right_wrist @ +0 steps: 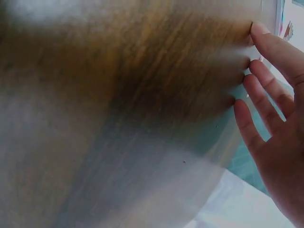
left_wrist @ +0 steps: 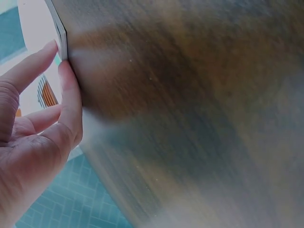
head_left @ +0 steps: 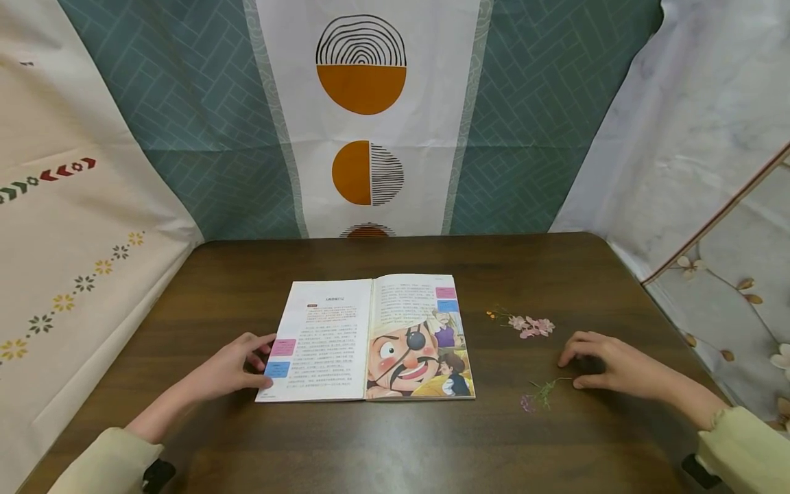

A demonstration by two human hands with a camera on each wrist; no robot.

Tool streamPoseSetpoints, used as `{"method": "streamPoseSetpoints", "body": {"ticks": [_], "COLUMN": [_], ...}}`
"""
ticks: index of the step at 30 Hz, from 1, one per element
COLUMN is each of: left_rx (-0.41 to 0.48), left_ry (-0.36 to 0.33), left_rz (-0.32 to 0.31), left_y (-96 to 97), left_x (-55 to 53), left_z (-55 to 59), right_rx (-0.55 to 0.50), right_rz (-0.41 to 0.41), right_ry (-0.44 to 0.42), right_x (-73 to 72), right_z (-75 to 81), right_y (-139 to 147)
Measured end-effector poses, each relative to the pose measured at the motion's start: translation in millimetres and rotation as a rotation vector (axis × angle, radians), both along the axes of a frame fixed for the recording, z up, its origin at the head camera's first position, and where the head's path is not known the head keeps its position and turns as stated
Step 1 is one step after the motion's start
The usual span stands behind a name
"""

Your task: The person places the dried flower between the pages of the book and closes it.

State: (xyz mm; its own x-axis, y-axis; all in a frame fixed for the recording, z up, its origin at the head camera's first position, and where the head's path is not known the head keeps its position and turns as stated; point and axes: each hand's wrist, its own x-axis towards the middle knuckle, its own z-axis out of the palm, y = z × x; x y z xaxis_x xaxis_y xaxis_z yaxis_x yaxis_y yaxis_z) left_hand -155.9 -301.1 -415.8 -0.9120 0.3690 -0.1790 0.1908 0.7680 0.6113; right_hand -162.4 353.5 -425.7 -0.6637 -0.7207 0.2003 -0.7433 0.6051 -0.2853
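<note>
An open book [head_left: 333, 336] lies flat on the brown table, with text on its left page and a cartoon face with an eye patch on its right page. At its left edge my left hand [head_left: 231, 367] touches the book with thumb and fingertips; the left wrist view shows these fingers [left_wrist: 70, 90] against the book's edge. My right hand [head_left: 611, 367] rests its fingertips on the table, holding nothing. Near its thumb lies a purple flower sprig [head_left: 542, 396] with a thin green stem. Pink flowers [head_left: 532, 326] lie farther back.
Small orange flowers [head_left: 492, 315] lie beside the pink ones. The wooden table [head_left: 395, 446] has rounded far corners. Patterned green and white cloth [head_left: 370, 130] hangs behind it, with pale cloths at both sides.
</note>
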Motion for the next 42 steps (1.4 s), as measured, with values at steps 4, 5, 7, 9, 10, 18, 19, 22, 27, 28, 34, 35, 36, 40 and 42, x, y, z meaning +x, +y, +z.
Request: {"method": "streamPoseSetpoints", "body": {"ticks": [4, 5, 7, 9, 10, 18, 19, 22, 27, 28, 34, 35, 36, 40, 42], "left_rx": [0.003, 0.005, 0.011, 0.016, 0.020, 0.030, 0.029, 0.033, 0.037, 0.037, 0.032, 0.031, 0.032, 0.038, 0.042], "left_ry": [-0.011, -0.011, -0.012, -0.015, -0.019, -0.023, -0.023, -0.021, -0.016, -0.014, -0.010, -0.010, -0.011, -0.017, -0.022], "left_rz": [0.000, 0.001, 0.001, 0.002, 0.005, 0.003, 0.004, 0.006, 0.004, 0.002, 0.001, 0.001, 0.003, 0.008, 0.009], "left_y": [-2.4, -3.2, -4.1, -4.4, -4.3, -2.8, -2.7, -2.7, -2.6, -2.5, -1.8, -2.0, -2.0, -1.9, -1.6], "left_x": [-0.1, 0.0, 0.5, 1.0, 1.2, 0.9, 1.0, 1.2, 1.7, 1.9, 2.6, 2.6, 2.6, 2.7, 2.7], "left_z": [-0.1, -0.3, -0.5, -0.7, -0.9, -1.3, -1.4, -1.5, -1.4, -1.2, 0.2, 0.2, 0.1, -1.3, -2.0], "right_rx": [-0.028, -0.032, -0.038, -0.047, -0.055, -0.108, -0.109, -0.107, -0.102, -0.102, -0.111, -0.112, -0.113, -0.109, -0.108], "right_rz": [0.022, 0.024, 0.021, 0.018, 0.018, 0.010, 0.005, -0.005, -0.014, -0.015, -0.017, -0.019, -0.022, -0.021, -0.015], "right_ry": [-0.026, -0.032, -0.034, -0.022, -0.019, -0.013, -0.012, -0.017, -0.016, -0.015, -0.023, -0.029, -0.035, -0.060, -0.072], "right_x": [-4.1, -4.7, -5.5, -5.5, -5.5, -6.0, -6.2, -7.1, -8.9, -9.2, -11.2, -11.7, -12.4, -15.1, -16.8], "right_z": [-1.1, -1.2, -1.4, -2.0, -2.3, -5.8, -5.9, -6.1, -6.4, -6.7, -7.6, -7.4, -7.2, -4.0, -1.1], "right_y": [-1.5, -1.9, -2.4, -2.6, -2.6, -3.7, -4.0, -4.9, -6.1, -6.2, -5.9, -5.8, -5.8, -7.6, -9.9]}}
